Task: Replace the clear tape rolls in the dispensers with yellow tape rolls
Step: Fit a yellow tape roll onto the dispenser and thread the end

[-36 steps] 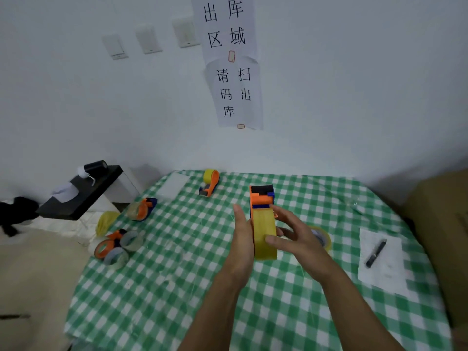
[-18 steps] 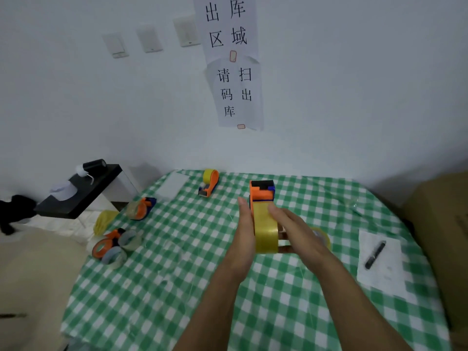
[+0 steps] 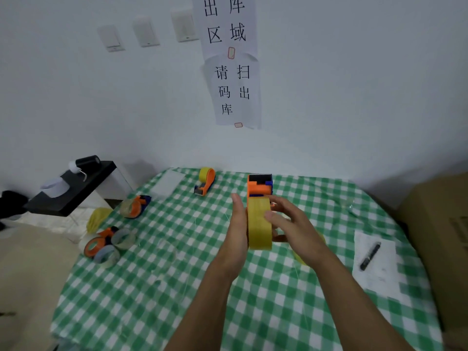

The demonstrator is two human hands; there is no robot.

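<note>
Table (image 3: 177, 287), 9 o'clock edge: spare dispenser (image 3: 97, 245) among clear rolls (image 3: 124, 238). 12 o'clock edge: loaded dispenser (image 3: 205, 182), yellow roll aboard. Centre: left hand (image 3: 238, 229) flat, fingers straight, pressed against side of held dispenser (image 3: 259, 187). Yellow tape roll (image 3: 259, 225) upright between both hands, dispenser head at its 12 o'clock. Right hand (image 3: 291, 224) at roll's 3 o'clock, fingers curled onto it. 3 o'clock edge: marker (image 3: 370, 255) on paper (image 3: 379, 274).

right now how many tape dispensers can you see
4. Held dispenser between left hand and right hand; far dispenser with yellow roll; left-edge dispenser with clear roll; near-left dispenser beside loose clear rolls. Others could hide behind the arms.
</note>
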